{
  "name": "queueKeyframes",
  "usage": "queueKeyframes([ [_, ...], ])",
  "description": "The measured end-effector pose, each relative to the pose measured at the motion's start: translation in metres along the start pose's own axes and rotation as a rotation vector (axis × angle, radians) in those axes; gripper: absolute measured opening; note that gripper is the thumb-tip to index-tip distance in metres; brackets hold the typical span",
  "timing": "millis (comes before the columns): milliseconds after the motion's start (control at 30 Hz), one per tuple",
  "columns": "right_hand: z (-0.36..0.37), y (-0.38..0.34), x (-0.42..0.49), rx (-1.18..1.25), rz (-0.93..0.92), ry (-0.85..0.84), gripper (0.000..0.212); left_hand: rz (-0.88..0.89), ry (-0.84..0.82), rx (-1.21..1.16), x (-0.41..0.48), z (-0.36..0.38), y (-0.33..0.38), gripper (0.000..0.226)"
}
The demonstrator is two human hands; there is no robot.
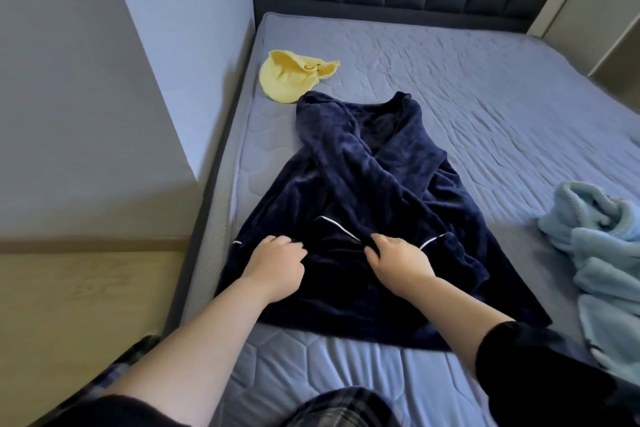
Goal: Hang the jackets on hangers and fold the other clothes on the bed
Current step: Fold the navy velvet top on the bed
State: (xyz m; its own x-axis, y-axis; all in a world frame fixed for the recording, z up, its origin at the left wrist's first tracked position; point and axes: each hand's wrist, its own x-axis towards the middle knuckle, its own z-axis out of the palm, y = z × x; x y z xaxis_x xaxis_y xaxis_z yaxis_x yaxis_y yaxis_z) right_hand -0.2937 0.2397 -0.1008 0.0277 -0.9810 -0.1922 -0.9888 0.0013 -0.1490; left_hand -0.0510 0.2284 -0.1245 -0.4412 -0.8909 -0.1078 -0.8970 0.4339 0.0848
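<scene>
While holding navy robe down on bed: left grip curled into fabric, right grip pinching a fold. Yellow garment beyond left grip; light-blue fleece right of right grip.

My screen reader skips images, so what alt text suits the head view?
A person's left-hand grip and right-hand grip hold a white-piped navy fleece garment spread on a quilted mattress. A yellow garment lies beyond it; a light blue fleece heap sits at the right.
</scene>
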Motion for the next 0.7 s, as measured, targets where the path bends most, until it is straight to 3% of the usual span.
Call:
queueKeyframes([
  [200, -0.025, 0.008, 0.017, 0.138, -0.108, 0.302, 0.034, -0.057, 0.217, 0.014, 0.039, -0.026, 0.026, 0.033],
  [400, -0.029, 0.02, 0.062, 0.176, -0.047, 0.319, 0.051, 0.002, 0.225, -0.044, 0.095, -0.034, 0.033, 0.054],
  [500, -0.036, 0.028, 0.1, 0.142, 0.022, 0.241, 0.058, -0.06, 0.195, 0.004, 0.135, -0.037, 0.034, 0.055],
  [600, -0.032, 0.042, 0.136, 0.105, 0.129, 0.036, 0.064, -0.069, 0.24, 0.058, 0.188, -0.048, 0.034, 0.057],
  [700, -0.008, 0.05, 0.152, 0.228, 0.212, -0.168, 0.066, -0.145, 0.114, -0.056, 0.226, -0.041, 0.023, 0.062],
])
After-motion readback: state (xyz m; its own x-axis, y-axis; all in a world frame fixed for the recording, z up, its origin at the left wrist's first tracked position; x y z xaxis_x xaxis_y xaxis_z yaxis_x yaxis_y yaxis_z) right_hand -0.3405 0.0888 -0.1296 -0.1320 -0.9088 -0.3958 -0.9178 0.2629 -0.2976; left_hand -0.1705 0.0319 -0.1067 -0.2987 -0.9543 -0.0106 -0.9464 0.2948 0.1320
